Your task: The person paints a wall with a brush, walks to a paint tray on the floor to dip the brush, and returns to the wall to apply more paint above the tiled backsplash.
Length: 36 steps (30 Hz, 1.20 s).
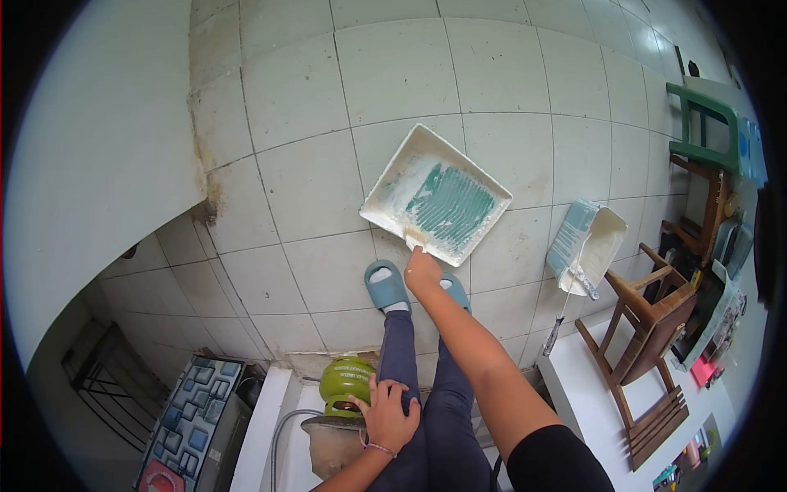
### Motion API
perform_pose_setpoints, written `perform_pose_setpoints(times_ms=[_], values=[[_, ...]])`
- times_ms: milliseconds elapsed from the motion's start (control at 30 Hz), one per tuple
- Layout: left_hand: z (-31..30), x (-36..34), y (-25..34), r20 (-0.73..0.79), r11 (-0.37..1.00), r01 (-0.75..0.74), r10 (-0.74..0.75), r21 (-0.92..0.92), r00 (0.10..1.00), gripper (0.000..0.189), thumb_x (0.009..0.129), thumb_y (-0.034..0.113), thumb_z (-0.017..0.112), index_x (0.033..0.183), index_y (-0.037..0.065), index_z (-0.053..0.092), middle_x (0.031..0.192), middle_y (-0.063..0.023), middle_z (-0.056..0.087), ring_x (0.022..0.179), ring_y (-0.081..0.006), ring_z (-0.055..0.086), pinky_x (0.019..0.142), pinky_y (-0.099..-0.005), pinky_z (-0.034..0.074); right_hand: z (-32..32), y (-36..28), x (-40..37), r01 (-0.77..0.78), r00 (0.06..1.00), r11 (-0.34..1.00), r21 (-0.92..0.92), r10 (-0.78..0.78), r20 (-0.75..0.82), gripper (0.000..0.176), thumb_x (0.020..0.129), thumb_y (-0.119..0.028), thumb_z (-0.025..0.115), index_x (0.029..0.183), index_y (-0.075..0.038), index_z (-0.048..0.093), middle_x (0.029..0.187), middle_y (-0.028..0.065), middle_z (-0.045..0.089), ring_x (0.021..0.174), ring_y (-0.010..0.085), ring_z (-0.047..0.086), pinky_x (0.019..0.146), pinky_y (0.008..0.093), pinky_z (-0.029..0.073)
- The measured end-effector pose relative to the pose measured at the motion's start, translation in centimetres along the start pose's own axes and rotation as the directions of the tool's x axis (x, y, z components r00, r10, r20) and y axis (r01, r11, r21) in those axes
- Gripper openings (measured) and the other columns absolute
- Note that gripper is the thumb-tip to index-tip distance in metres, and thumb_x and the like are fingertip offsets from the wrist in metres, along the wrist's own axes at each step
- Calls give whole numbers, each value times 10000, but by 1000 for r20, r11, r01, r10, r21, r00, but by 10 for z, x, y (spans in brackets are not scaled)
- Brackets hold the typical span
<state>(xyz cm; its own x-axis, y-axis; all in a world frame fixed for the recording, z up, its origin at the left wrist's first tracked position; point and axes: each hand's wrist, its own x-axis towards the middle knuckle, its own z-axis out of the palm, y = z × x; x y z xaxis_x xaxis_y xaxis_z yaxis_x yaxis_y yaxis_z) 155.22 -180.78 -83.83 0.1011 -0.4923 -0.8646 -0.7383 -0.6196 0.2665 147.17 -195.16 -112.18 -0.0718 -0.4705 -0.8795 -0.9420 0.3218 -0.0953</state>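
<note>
A paint tray (392, 215) with a ribbed green bed, smeared with white paint, lies on the tiled floor ahead of my feet. At its near edge my right hand (422, 269) is closed round what looks like a small paintbrush (416, 237), its pale bristles at the tray; the handle is mostly hidden by my fingers. My left hand (391, 416) lies on my left knee with fingers spread, holding nothing. Close by it is a green gas cylinder (348, 379).
To the right stands a paint-smeared bucket (567, 238) with a white-coated tool on its rim. Wooden stools (656, 316) and a green plastic stool (707, 123) line the right side. A white wall (106, 148) fills the left. My slippered feet (385, 284) are just before the tray.
</note>
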Motion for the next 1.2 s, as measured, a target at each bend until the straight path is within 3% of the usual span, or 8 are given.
perform_pose_setpoints(times_ms=[167,300,433,567,633,867,1033,1200], values=[[-2,3,3,-9,1000,-11,11,21,1000,236,801,276,619,983,127,620,1092,-48,553,1252,-316,441,1023,-798,66,-64,8,33,3,1000,994,-105,-2,12,227,863,-118,538,1009,-25,687,1053,198,684,974,368,671,836,448,541],[-4,4,0,-29,998,-14,16,58,999,210,803,274,607,957,131,624,1038,-25,567,1118,-265,501,1029,-799,75,-118,31,77,12,956,985,-175,-62,-287,215,883,-126,555,991,-66,732,1014,149,708,937,325,692,781,416,561],[-4,5,-2,-39,998,-24,26,62,999,197,808,269,600,944,128,625,999,-13,576,1101,-268,509,1034,-794,83,-169,27,74,-65,930,984,-167,-1,-367,193,881,-98,552,946,-52,727,953,153,711,892,323,700,728,403,571],[-4,4,-4,-36,997,-14,17,70,999,193,809,269,598,936,127,628,976,-7,584,1089,-264,515,1037,-791,85,-143,32,75,-12,935,980,-199,-60,-350,183,881,-95,550,912,-41,721,939,160,709,882,328,701,718,410,573],[-5,5,-4,-39,998,-17,19,67,999,192,808,268,598,934,127,628,965,-6,587,1084,-263,518,1039,-789,85,-99,33,77,-53,926,993,-108,9,-378,195,880,-86,543,936,-41,725,966,162,707,908,328,698,734,409,573],[-2,6,-4,-58,998,-33,36,53,998,168,805,262,599,906,130,626,925,-9,591,1049,-262,530,1041,-787,83,-35,-17,2,96,993,956,-278,-72,93,214,894,-85,548,1007,-72,730,1060,138,701,984,284,690,803,381,571],[-2,4,-8,-58,999,-28,30,45,998,146,807,259,599,876,132,625,897,-10,582,1007,-259,535,1042,-786,88,-70,-26,19,54,997,963,-264,-68,-44,237,900,-84,519,1017,-28,718,1027,155,702,982,329,687,813,409,568],[-2,3,-10,-81,999,-32,35,45,996,139,806,258,602,862,133,627,885,-3,580,988,-253,540,1042,-784,106,-113,-13,73,-49,921,954,-296,-72,-383,333,930,-126,521,1189,80,563,973,169,699,830,266,722,652,345,587]])
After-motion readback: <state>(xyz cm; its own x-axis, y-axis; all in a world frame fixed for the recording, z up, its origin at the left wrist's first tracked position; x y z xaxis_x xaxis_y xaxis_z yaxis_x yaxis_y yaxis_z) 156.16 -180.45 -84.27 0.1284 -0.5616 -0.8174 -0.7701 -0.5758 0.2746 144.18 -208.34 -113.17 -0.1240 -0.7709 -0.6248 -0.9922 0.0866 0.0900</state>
